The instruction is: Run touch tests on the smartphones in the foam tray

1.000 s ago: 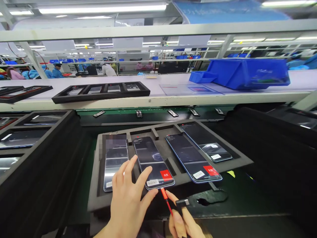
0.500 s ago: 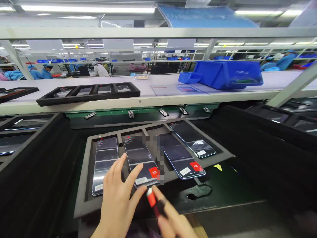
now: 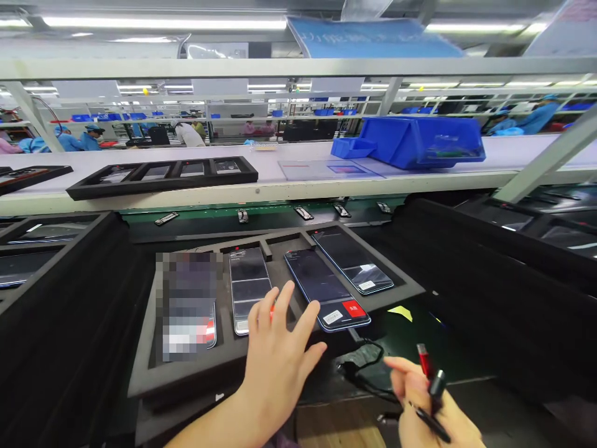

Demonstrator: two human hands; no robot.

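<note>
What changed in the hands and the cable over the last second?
The right hand drew the red-tipped cable out of the second phone and pulled back to the right. The left hand shifted right, toward the third phone. All four phones remain in the foam tray.

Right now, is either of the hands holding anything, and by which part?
The right hand holds a red-tipped cable just behind its plug, the red end sticking up. The left hand holds nothing, spread open over the grey foam tray of phones.

Red plug (image 3: 422,359), black cable (image 3: 368,386), grey foam tray (image 3: 186,373), blue bin (image 3: 420,140)
</note>
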